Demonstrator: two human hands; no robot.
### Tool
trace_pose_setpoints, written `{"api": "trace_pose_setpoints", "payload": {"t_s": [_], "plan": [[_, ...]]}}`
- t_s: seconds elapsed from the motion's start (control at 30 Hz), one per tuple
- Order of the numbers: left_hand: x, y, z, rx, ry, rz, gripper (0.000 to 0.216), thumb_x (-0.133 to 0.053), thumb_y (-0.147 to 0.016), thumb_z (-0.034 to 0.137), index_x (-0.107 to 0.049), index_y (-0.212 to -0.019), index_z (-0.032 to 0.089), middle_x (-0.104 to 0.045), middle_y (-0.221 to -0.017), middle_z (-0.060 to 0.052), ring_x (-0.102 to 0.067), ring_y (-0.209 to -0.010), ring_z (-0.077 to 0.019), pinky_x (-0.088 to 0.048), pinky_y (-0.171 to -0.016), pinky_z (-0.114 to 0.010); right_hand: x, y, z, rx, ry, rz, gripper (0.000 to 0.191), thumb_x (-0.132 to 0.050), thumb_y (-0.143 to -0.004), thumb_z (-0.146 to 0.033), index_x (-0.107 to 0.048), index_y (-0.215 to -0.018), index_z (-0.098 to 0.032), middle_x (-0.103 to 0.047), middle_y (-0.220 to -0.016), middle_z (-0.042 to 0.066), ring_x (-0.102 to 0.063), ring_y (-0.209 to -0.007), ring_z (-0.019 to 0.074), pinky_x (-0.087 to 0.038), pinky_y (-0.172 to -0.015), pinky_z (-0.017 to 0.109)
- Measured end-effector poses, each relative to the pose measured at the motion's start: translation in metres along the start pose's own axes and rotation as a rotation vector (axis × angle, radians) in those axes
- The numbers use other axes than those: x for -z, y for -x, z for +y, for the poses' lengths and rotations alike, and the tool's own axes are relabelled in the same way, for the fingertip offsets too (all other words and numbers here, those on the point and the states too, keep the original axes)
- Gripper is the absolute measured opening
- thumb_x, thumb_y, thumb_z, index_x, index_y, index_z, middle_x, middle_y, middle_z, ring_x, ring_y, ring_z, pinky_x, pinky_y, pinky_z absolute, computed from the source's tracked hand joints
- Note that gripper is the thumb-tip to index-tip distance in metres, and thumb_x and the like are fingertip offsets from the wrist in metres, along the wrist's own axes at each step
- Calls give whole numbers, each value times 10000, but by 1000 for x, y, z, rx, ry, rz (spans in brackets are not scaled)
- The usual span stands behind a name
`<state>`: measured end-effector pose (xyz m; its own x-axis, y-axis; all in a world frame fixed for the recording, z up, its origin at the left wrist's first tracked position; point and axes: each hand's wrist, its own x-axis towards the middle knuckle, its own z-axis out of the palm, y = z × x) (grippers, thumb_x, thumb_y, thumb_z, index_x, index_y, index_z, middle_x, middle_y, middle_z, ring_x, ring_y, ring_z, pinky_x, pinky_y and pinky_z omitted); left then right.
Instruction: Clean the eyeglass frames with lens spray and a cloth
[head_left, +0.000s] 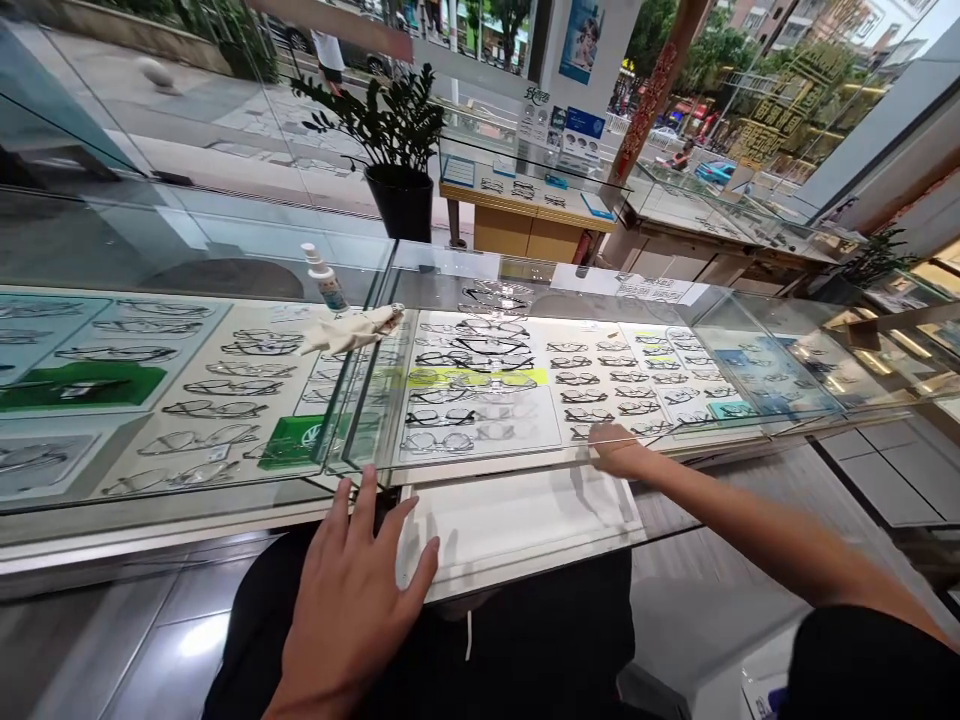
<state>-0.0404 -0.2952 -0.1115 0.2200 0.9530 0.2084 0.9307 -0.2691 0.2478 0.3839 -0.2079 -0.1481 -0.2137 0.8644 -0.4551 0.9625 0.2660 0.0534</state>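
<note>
My left hand [356, 580] is open, fingers spread, over the near left corner of a white pulled-out drawer [517, 520]. It holds nothing. My right hand [616, 452] reaches to the drawer's far right end, beside the lowest eyeglasses [589, 415] in a row. Its fingers bend away from me and are blurred, so I cannot make out whether they grip anything. Beyond the drawer, several pairs of eyeglasses [441, 442] lie in rows on white panels under the glass counter. A yellow-green strip [480, 378] runs across the middle panel.
On the glass top to the left stand a white spray bottle [326, 280] and a crumpled cream cloth [349, 332]. More eyeglasses and a green case [296, 442] lie under the left glass. A potted plant [401, 195] and a wooden display table [525, 205] stand beyond the counter.
</note>
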Motion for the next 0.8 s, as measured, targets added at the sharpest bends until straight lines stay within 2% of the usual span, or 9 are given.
{"api": "trace_pose_setpoints", "payload": {"t_s": [0.03,0.1,0.13,0.2,0.27,0.33,0.47,0.63,0.8], "plan": [[0,1,0,5,8,-9,541,-564,-937,519,-720,-1338,191,-314,-1755,-163,-219,-1640,-446,-367,-1242,-616,6,11,-12,48,-35,-54,214,-733,-891,-321,-781,-1065,-207,-757,-1180,139,-713,-1035,293,-516,-827,359],[0,1,-1,3,24,-18,515,-578,-940,501,-724,-1335,205,-316,-1757,-150,-194,-1647,-446,-338,-1254,-628,21,31,-34,148,-127,-140,120,-696,-918,-368,-764,-886,-275,-766,-896,26,-693,-768,198,-439,-638,289],[2,1,-1,-6,32,-17,496,-577,-946,491,-726,-1329,212,-311,-1760,-146,-180,-1650,-446,-318,-1261,-640,30,40,-41,195,-224,-146,226,-632,-965,-388,-718,-797,-264,-723,-770,8,-639,-667,175,-381,-591,288],[10,-5,-2,-39,58,5,460,-565,-961,475,-730,-1310,224,-314,-1759,-140,-170,-1652,-443,-287,-1267,-655,47,54,-48,218,-368,-7,400,-543,-1018,-446,-574,-679,-236,-611,-631,-9,-527,-583,159,-302,-569,301],[23,-21,0,-87,99,41,430,-549,-974,464,-728,-1291,234,-366,-1735,-133,-200,-1647,-427,-282,-1268,-643,57,62,-47,173,-469,181,451,-521,-1023,-453,-440,-641,-228,-513,-582,-22,-447,-565,153,-277,-576,307],[40,-48,4,-135,150,63,389,-536,-988,448,-725,-1264,250,-471,-1673,-108,-271,-1626,-394,-281,-1273,-611,56,67,-39,110,-522,398,470,-498,-1024,-438,-345,-631,-233,-431,-565,-26,-395,-559,154,-282,-587,313],[60,-128,20,-218,251,60,314,-541,-988,420,-731,-1154,232,-689,-1430,-98,-508,-1457,-342,-327,-1232,-563,33,72,-18,-35,-499,822,456,-458,-1038,-423,-318,-637,-257,-420,-593,-5,-400,-590,182,-324,-625,338],[44,-223,38,-517,184,-191,282,-640,-908,413,-740,-1084,216,-744,-1296,-87,-541,-1358,-328,-325,-1189,-525,14,71,1,-92,-497,988,383,-484,-1040,-387,-402,-685,-271,-493,-652,15,-468,-659,214,-375,-669,360],[28,-267,48,-608,20,-347,250,-687,-822,422,-763,-918,204,-779,-1115,-80,-567,-1186,-307,-340,-1122,-479,11,66,3,-109,-466,1090,379,-503,-1042,-330,-388,-685,-269,-488,-646,11,-457,-665,211,-377,-702,378]]}}
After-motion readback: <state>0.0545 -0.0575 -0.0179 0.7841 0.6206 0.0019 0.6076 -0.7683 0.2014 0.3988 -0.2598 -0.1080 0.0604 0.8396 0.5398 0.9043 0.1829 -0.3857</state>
